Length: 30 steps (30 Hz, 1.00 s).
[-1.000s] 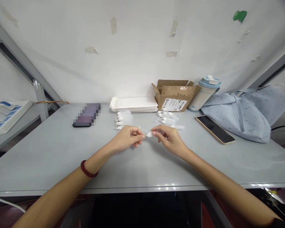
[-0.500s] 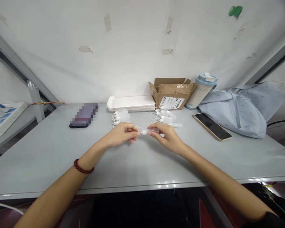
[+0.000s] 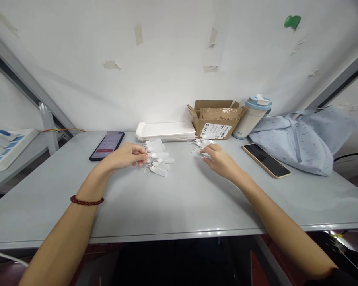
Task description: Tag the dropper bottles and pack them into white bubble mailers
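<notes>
My left hand is over the left group of bottles, thumb and fingertips pinched at the capped end of a small white plastic bottle. Around it lie several similar bottles with thin strings or loops at their tips, among them a small bottle at the front of the group. My right hand reaches over the right group of bottles. Its thumb and index finger are bent and apart, with a thin white loop near them. The hand covers part of that group.
Behind the bottles are a stack of white trays or boxes and an open cardboard box. A tumbler, a blue cloth bag and a phone stand or lie at right. Another phone lies at left.
My hands were together at the middle, holding a bottle between them. Now the left hand has moved left with a bottle to the left group, and the right has moved to the right group.
</notes>
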Each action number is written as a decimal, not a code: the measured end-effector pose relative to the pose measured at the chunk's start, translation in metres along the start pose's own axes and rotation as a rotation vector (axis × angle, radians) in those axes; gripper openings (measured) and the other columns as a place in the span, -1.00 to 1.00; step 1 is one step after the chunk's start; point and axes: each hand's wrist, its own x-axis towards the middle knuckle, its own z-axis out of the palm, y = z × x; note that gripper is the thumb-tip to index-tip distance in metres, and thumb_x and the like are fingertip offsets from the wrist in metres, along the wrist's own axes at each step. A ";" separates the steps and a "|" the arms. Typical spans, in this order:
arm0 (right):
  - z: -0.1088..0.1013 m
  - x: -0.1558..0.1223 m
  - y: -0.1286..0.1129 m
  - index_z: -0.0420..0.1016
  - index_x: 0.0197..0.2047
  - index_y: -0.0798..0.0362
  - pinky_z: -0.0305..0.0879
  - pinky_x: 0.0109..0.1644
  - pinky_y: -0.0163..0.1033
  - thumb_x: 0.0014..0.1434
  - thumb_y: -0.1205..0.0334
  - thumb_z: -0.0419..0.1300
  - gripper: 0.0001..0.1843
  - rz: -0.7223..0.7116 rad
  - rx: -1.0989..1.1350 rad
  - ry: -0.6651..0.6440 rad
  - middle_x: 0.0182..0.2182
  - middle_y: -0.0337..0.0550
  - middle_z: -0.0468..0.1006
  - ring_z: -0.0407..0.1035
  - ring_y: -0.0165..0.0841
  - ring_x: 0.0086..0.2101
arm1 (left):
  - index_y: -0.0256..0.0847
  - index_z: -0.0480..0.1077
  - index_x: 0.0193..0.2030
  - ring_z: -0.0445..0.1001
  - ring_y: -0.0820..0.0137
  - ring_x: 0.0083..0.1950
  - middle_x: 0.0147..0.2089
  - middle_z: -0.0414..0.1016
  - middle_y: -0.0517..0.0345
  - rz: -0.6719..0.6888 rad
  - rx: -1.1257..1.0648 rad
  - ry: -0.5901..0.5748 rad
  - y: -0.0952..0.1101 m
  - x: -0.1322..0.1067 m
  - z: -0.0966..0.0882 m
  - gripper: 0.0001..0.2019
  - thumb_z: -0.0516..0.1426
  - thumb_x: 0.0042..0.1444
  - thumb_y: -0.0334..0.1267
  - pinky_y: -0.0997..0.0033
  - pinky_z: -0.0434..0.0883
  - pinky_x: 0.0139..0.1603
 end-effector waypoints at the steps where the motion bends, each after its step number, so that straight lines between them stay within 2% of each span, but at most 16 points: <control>1: 0.000 0.000 0.000 0.43 -0.06 0.10 0.29 -0.02 -0.06 0.17 0.39 0.08 -0.74 0.014 -0.024 -0.022 -0.12 0.05 0.47 0.30 -0.14 -0.05 | -0.19 0.49 -0.52 0.39 0.41 -0.47 -0.52 0.47 0.16 -0.012 0.012 -0.006 0.000 0.001 0.002 -0.84 0.20 -0.06 -0.16 0.50 0.29 -0.47; 7: -0.004 0.000 -0.002 0.41 0.01 0.16 0.27 -0.02 -0.09 0.15 0.42 0.10 -0.66 0.127 -0.157 -0.160 -0.09 0.09 0.45 0.31 -0.11 -0.06 | -0.20 0.47 -0.63 0.38 0.41 -0.54 -0.62 0.44 0.14 -0.085 0.124 -0.021 -0.002 0.003 0.004 -0.77 0.19 -0.06 -0.16 0.49 0.26 -0.46; 13: -0.006 0.000 -0.002 0.40 0.03 0.15 0.25 -0.04 -0.13 0.14 0.43 0.08 -0.64 0.165 -0.187 -0.193 -0.09 0.10 0.45 0.31 -0.11 -0.05 | -0.21 0.41 -0.70 0.35 0.43 -0.58 -0.60 0.45 0.13 -0.161 0.091 0.055 0.003 -0.001 0.001 -0.72 0.24 -0.13 -0.11 0.46 0.27 -0.49; 16: -0.007 0.001 -0.003 0.40 0.03 0.14 0.25 -0.05 -0.12 0.15 0.42 0.09 -0.64 0.194 -0.200 -0.190 -0.08 0.09 0.44 0.32 -0.10 -0.05 | -0.22 0.41 -0.65 0.35 0.45 -0.58 -0.57 0.45 0.15 -0.155 0.005 0.131 0.005 0.000 0.003 -0.73 0.24 -0.12 -0.08 0.48 0.28 -0.51; 20: -0.007 0.001 -0.004 0.39 0.04 0.14 0.26 -0.04 -0.11 0.16 0.39 0.11 -0.65 0.216 -0.194 -0.165 -0.06 0.11 0.43 0.31 -0.10 -0.03 | -0.23 0.37 -0.64 0.32 0.48 -0.59 -0.62 0.38 0.19 -0.113 -0.056 0.235 0.004 0.005 0.012 -0.68 0.18 -0.01 -0.07 0.49 0.28 -0.51; 25: -0.007 0.000 -0.003 0.40 0.03 0.16 0.26 -0.02 -0.10 0.16 0.40 0.11 -0.66 0.228 -0.223 -0.157 -0.07 0.12 0.43 0.31 -0.09 -0.03 | -0.22 0.33 -0.63 0.32 0.49 -0.60 -0.62 0.35 0.23 -0.045 -0.097 0.217 0.002 0.008 0.023 -0.69 0.17 0.02 -0.09 0.48 0.30 -0.50; 30: -0.013 -0.001 0.003 0.45 -0.08 0.14 0.27 -0.11 -0.16 0.15 0.37 0.13 -0.75 0.246 -0.212 -0.188 -0.11 0.09 0.47 0.37 -0.14 -0.11 | -0.24 0.33 -0.60 0.31 0.50 -0.60 -0.60 0.36 0.22 -0.028 -0.092 0.190 0.004 0.007 0.029 -0.67 0.14 0.06 -0.08 0.49 0.30 -0.50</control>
